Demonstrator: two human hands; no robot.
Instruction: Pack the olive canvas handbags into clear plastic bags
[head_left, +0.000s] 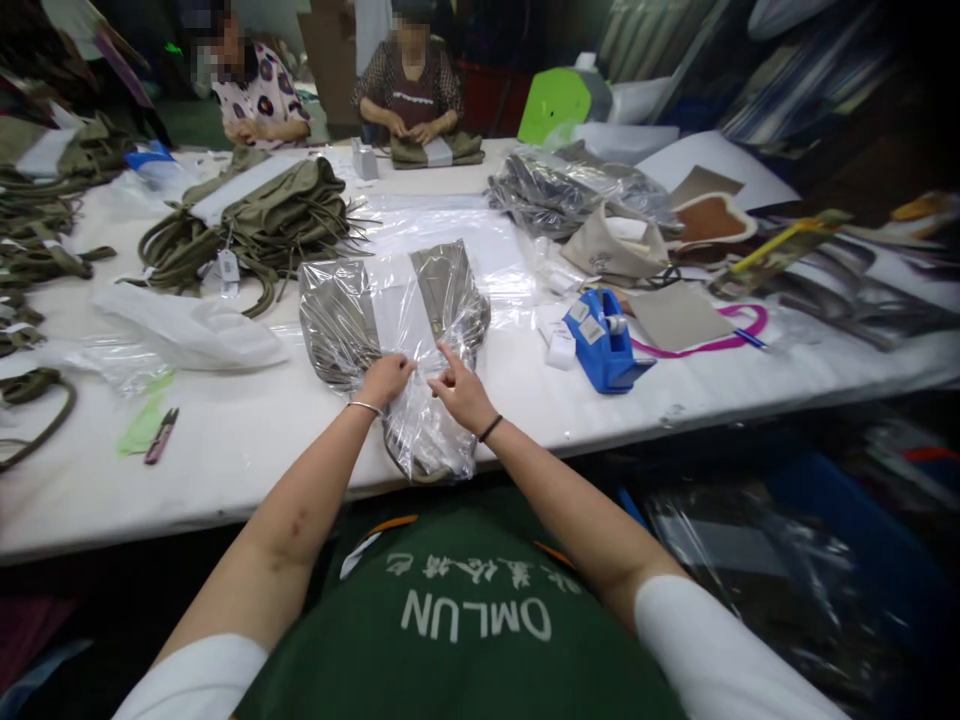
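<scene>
A folded olive cloth item with a white band around it lies inside a clear plastic bag (337,310) in front of me, near the table's front edge. My left hand (388,380) is closed, its fingertips pinching the plastic at the lower middle of the bag. Just to the right, my right hand (463,398) rests over the same plastic with its index finger stretched out and thumb apart. Beneath my hands the loose end of the bag reaches down to the edge, with an olive cord or strap showing through it.
A blue tape dispenser (604,340) stands to the right, and pink-handled thread snips (161,436) lie left. Behind are a pile of olive cloth items (277,210) and flat clear bags (495,240). Bagged goods (577,185) lie back right. Two people work across the table.
</scene>
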